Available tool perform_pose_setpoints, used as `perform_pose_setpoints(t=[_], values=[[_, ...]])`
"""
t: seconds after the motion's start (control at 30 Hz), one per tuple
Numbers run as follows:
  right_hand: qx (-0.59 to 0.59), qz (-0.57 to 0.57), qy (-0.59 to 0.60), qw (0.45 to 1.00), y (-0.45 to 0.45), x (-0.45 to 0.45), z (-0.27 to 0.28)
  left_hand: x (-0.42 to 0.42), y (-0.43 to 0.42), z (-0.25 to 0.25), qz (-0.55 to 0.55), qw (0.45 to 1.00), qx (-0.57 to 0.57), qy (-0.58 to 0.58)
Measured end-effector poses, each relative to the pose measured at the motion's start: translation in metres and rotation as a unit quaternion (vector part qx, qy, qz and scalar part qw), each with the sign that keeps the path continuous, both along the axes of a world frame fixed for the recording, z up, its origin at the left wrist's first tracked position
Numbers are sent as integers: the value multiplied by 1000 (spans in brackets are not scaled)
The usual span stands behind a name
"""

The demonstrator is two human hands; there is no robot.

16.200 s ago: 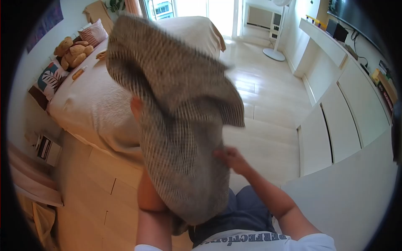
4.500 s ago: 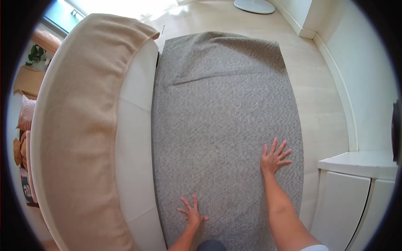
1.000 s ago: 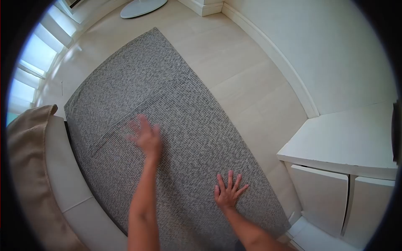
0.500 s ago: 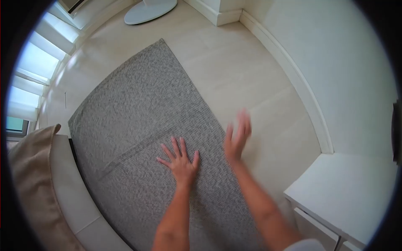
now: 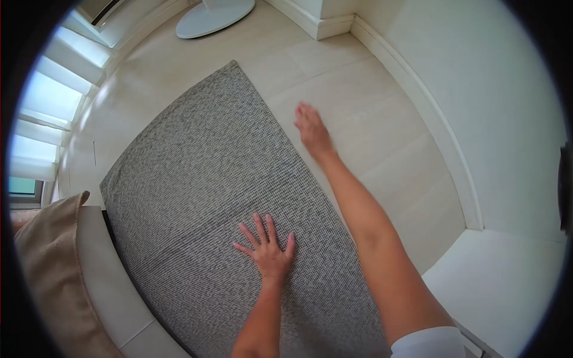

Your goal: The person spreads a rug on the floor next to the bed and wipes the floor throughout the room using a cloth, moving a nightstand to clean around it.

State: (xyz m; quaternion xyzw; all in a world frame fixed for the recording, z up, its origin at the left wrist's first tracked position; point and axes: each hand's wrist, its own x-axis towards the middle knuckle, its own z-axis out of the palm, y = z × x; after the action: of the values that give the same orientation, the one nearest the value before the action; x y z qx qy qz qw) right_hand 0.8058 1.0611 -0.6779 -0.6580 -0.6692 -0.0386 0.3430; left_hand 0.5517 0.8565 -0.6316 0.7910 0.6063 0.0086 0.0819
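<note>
A grey woven rug [image 5: 197, 155] lies over the floor, with a faint crease line running across its middle. My left hand [image 5: 271, 258] rests flat on the rug with its fingers spread, holding nothing. Farther forward, my right hand [image 5: 313, 132] is over the pale floor just right of the rug's long right edge. Its fingers are drawn together and slightly blurred, and no object shows in them. Whether this hand touches the floor is hard to tell.
A pale sofa [image 5: 104, 268] with a brown cloth [image 5: 54, 262] borders the rug at left. White furniture [image 5: 483, 280] stands at lower right against the wall [image 5: 501, 119]. A round white base [image 5: 215, 18] stands at the far end. Sheer curtains [image 5: 54, 89] hang at left.
My right hand has moved forward and a little left along the rug's edge, and its fingers have drawn together. My left hand stays flat on the rug while the view shifts slightly.
</note>
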Motion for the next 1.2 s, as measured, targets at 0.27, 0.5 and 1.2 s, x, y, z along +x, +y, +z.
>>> perform_pose_setpoints(t=[0.27,0.5,1.2], values=[[-61,-182,142,971,-303,5,24,1,-2,5,-1,1000,-4,20],[-147,-446,247,848,-597,-97,77,1,-7,-7,-6,998,40,41],[-179,-106,-13,978,-462,-5,42,-7,-6,-36,-12,996,88,11]])
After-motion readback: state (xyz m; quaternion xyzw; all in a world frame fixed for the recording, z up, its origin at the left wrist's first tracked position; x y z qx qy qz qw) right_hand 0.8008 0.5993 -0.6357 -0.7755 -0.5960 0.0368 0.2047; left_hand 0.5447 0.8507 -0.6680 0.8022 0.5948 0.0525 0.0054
